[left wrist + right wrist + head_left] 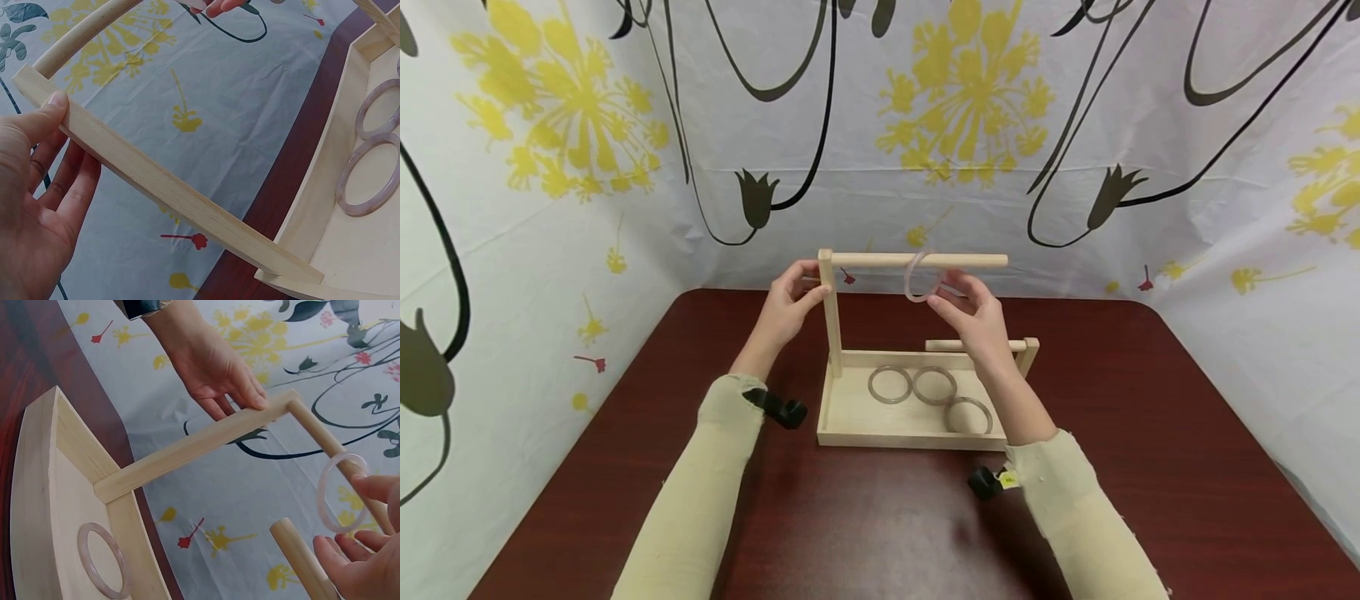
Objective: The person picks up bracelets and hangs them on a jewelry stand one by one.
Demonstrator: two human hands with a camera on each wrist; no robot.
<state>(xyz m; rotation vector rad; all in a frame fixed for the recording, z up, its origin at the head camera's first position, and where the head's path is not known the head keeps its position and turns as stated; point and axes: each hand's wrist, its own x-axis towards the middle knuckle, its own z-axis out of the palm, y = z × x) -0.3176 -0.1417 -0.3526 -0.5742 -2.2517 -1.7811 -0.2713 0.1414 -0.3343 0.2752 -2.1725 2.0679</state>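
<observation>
A wooden stand has a tall post (832, 329) at its left with an upper rod (872, 260) running right from its top. My left hand (786, 308) grips the post near the top, thumb in front and fingers behind. A pale, translucent pinkish bangle (322, 500) hangs round the upper rod. My right hand (976, 317) pinches that bangle at its right side, between thumb and fingers. Below, several similar bangles lie flat in the tray (910, 440): one at left (889, 402), one in the middle (933, 368), one at right (988, 417), partly behind my right wrist.
A shorter, lower rod (943, 345) points left from a short post (1028, 354) at the tray's right end. The stand is on a dark red-brown table (865, 517). Behind hangs a white cloth (865, 200) with yellow flowers and dark stems.
</observation>
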